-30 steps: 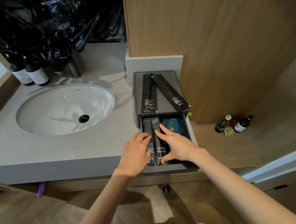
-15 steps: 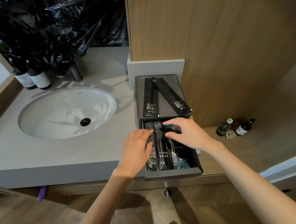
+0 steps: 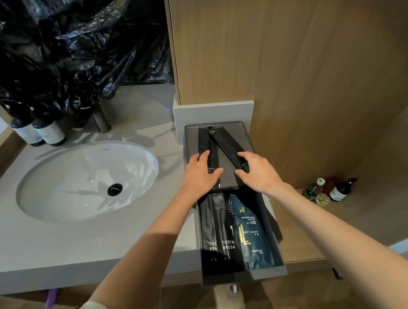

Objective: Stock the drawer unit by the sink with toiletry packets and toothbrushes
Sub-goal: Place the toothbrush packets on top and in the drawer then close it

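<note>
The dark drawer unit [image 3: 245,135] stands on the counter right of the sink, its drawer [image 3: 243,274] pulled out toward me. Inside the drawer lie two black toothbrush packets [image 3: 218,233] and a blue shower cap packet [image 3: 253,234]. On the unit's top tray, two long black packets form a V. My left hand [image 3: 200,176] closes on the near end of the left black packet [image 3: 203,139]. My right hand [image 3: 259,171] pinches the near end of the right black packet [image 3: 227,146].
A white oval sink [image 3: 87,179] is set in the grey counter [image 3: 81,245]. Two dark bottles [image 3: 42,132] and a crumpled black plastic bag [image 3: 66,48] are behind it. A wood panel [image 3: 301,56] rises right of the unit. Small bottles [image 3: 332,190] stand on the low ledge at right.
Both hands have left the open drawer and moved up to the unit's top, each taking hold of the near end of a long black packet.
</note>
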Motion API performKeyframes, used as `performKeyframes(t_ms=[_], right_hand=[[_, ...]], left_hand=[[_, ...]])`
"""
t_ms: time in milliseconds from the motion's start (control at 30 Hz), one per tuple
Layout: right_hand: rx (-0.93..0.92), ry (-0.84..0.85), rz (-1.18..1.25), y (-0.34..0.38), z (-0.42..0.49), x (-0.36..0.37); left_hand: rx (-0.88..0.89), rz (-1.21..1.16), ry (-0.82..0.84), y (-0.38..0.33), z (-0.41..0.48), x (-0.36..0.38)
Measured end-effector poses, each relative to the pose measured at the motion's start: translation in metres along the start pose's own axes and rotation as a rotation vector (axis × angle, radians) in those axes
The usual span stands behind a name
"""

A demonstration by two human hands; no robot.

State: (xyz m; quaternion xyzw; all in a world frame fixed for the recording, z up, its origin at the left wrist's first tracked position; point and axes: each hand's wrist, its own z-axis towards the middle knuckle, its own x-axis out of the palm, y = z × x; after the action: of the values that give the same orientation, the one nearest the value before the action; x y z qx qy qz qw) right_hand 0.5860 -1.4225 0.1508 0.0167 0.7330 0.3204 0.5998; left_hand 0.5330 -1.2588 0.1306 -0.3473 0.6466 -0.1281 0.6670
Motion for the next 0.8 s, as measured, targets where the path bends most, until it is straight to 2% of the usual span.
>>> performKeyframes(t_ms=[67, 200, 367, 500, 600, 800], right_hand=[[0.020, 0.007, -0.038, 0.000, 0.002, 0.004], [0.005, -0.024, -0.165, 0.003, 0.002, 0.007], [0.032, -0.059, -0.231, 0.006, 0.008, 0.005], [0.098, -0.111, -0.122, 0.003, 0.013, 0.000], [0.146, -0.161, -0.004, 0.000, 0.012, -0.005], [0.289, -0.173, 0.427, -0.010, -0.001, -0.021]], left_hand=[[-0.032, 0.051, 0.052, 0.000, 0.004, 0.007], [-0.032, 0.142, 0.056, 0.000, 0.007, 0.014], [-0.074, 0.380, 0.085, -0.012, 0.008, 0.009], [-0.062, 0.596, 0.087, -0.018, 0.010, 0.006], [-0.048, 0.656, 0.082, -0.020, 0.011, 0.004], [-0.068, 0.521, 0.010, -0.029, 0.011, -0.019]])
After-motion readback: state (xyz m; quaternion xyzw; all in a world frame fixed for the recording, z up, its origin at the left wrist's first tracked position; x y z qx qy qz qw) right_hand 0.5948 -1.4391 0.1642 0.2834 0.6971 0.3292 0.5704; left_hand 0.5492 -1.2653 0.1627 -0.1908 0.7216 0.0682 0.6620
